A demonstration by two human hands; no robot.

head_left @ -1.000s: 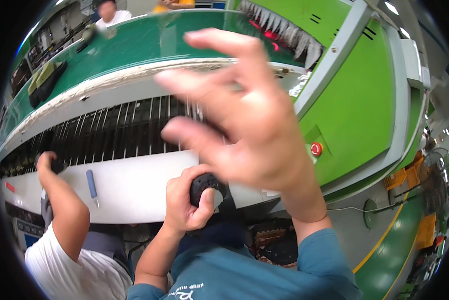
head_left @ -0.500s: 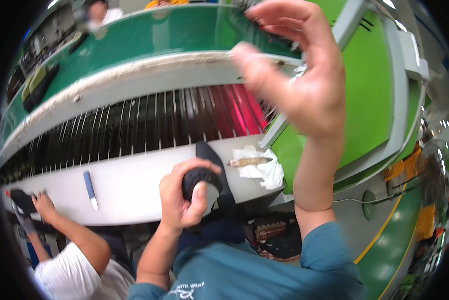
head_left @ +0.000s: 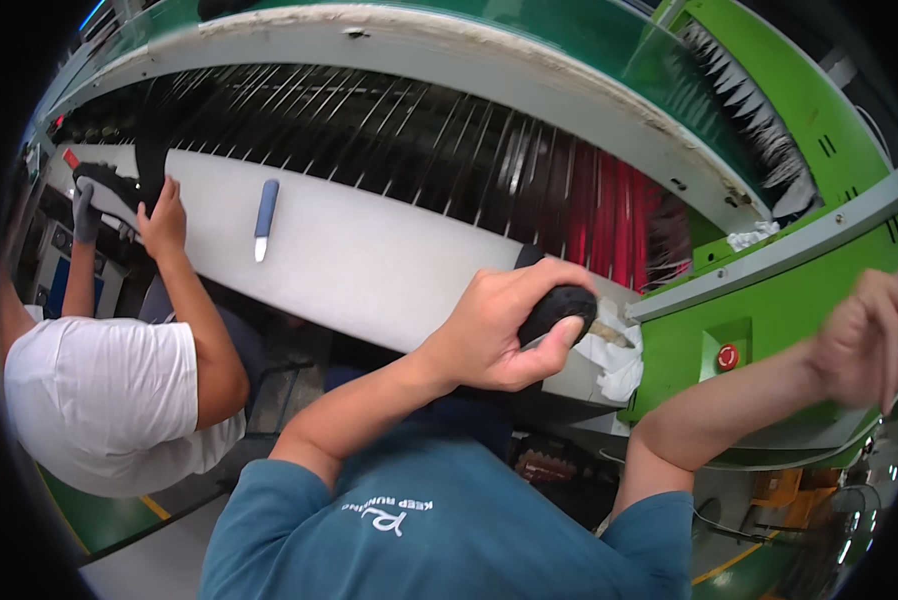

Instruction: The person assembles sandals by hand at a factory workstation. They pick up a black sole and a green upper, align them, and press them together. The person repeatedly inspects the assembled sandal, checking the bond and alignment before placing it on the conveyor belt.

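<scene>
My left hand (head_left: 504,325) is closed around a black shoe (head_left: 557,308), seen end-on, over the near edge of the white work ledge. The thumb presses the end facing me, and a dark part of the shoe shows beyond the fingers. Most of its shape is hidden by my grip. Far out to the right, my right hand (head_left: 869,340) hangs before the green machine, fingers loosely bent and apart, with nothing visible in them. Just beyond the shoe, crumpled white paper (head_left: 617,365) lies under a brownish tapered object (head_left: 614,330), partly covered.
A blue-handled tool (head_left: 266,215) with a pale blade lies on the white ledge (head_left: 339,250). At left, a co-worker in a white shirt holds another black shoe (head_left: 114,190). Metal rollers (head_left: 369,115) run behind the ledge. The green machine (head_left: 779,320) carries a red button (head_left: 728,356).
My view has swung to the right. My right hand, raised over the rollers before, is now lower and farther right. My left hand keeps its grip on the shoe.
</scene>
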